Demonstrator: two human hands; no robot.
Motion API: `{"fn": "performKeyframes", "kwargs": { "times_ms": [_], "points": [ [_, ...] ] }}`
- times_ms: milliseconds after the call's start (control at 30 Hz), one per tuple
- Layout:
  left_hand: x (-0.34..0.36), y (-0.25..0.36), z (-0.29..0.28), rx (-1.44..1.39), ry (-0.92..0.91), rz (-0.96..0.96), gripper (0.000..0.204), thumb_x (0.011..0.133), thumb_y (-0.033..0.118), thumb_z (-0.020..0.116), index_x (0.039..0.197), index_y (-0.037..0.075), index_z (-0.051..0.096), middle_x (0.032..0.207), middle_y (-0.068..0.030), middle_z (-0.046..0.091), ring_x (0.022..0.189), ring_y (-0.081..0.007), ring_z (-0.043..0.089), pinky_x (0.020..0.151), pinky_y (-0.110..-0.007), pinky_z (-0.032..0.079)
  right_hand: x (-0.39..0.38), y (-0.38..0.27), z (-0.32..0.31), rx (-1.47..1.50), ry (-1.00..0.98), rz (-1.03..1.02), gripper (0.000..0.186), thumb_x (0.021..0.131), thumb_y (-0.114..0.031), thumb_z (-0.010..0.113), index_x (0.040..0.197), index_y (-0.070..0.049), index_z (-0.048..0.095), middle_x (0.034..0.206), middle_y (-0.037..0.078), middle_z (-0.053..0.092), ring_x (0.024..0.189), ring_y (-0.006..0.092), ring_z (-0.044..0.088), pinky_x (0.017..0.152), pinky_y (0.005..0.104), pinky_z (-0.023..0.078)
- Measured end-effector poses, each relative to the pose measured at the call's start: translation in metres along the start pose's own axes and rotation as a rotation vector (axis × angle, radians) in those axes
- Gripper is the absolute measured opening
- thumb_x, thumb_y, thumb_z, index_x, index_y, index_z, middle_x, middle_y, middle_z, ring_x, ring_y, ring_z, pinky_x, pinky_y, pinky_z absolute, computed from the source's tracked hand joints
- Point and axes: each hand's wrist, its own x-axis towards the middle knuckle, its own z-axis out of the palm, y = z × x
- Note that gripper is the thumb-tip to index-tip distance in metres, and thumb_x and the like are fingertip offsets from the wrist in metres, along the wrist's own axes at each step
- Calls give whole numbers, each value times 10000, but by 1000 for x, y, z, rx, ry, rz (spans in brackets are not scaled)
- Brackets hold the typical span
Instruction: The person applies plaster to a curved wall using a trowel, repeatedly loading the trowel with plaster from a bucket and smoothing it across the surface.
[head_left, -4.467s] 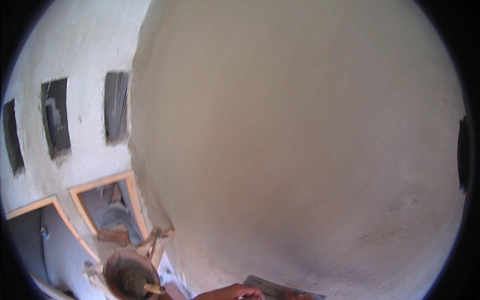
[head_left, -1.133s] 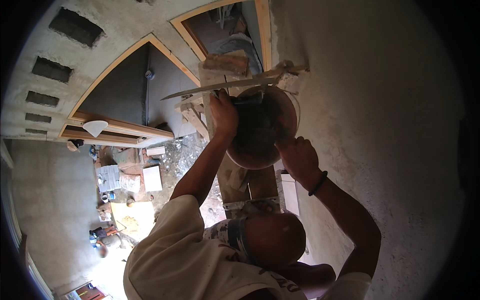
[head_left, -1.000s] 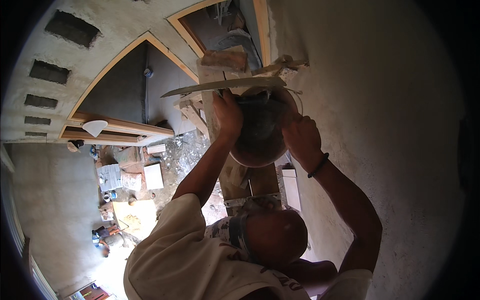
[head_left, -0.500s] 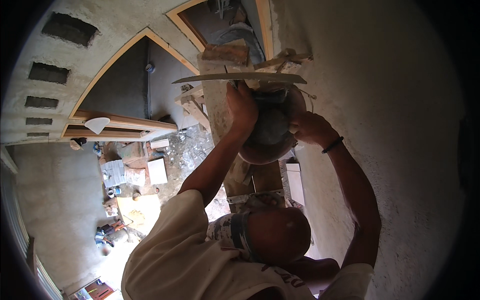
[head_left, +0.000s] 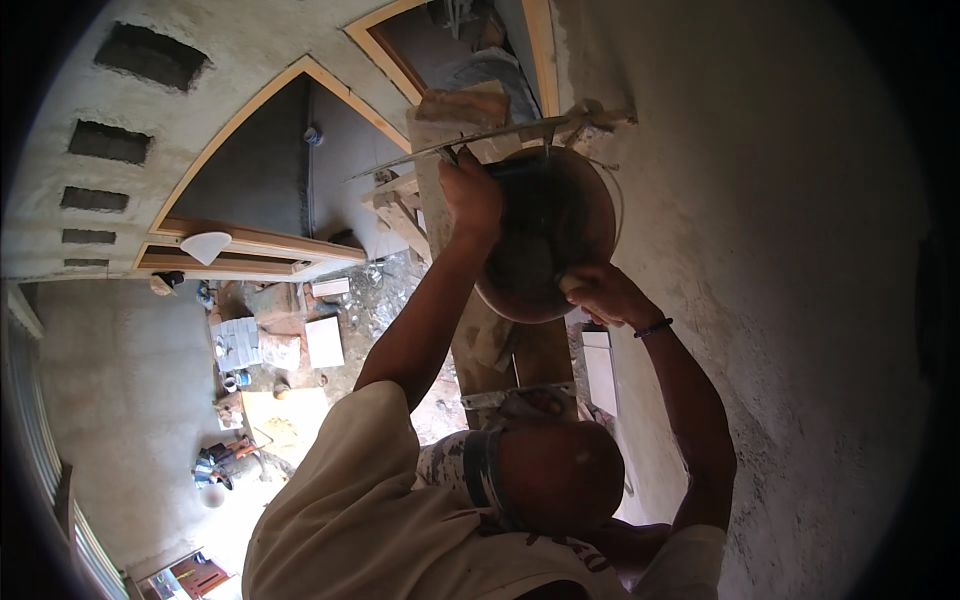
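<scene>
My left hand (head_left: 470,198) is closed around the grip of a long, thin plastering float (head_left: 500,133), seen nearly edge-on and slanting up to the right. The float reaches over the far rim of a round bucket (head_left: 594,205) with a dark inside and a wire handle at its right. How much mortar lies in it is too dark to tell. At the bucket's near right rim my right hand (head_left: 610,296) is curled shut. A pale end pokes out by its fingers; the rest of what it holds is hidden.
The bucket stands on scaffold planks (head_left: 490,352) high above a littered floor. A rough plastered wall (head_left: 760,260) rises close on the right. Wooden door frames (head_left: 350,95) are at upper left. Another person (head_left: 222,462) is far below at left.
The float has turned from showing its face to nearly edge-on, its left end dropping. My right hand has moved down and slightly left along the bucket's rim. The view has shifted slightly.
</scene>
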Motion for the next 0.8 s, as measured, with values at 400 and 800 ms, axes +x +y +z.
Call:
{"fn": "performKeyframes", "kwargs": {
  "times_ms": [400, 800],
  "points": [
    [63, -36, -65, -473, 33, -306, 395, 988, 306, 386, 1040, -50, 548, 934, -143, 634, 865, -231, 583, 734, -375, 454, 8, -46, 25, 67, -21, -50, 393, 831, -158, 647, 1188, -5, 588, 738, 63, 628, 487, 104, 559, 428, 255, 470],
    [4, -62, -168, -1075, -378, -209, 289, 937, 206, 403, 1035, 17, 598, 949, -90, 644, 907, -224, 617, 807, -323, 505, 13, -93, 19, 76, 64, -105, 375, 831, -169, 619, 1160, 10, 593, 640, 47, 563, 452, 98, 535, 416, 251, 440]
  ]
}}
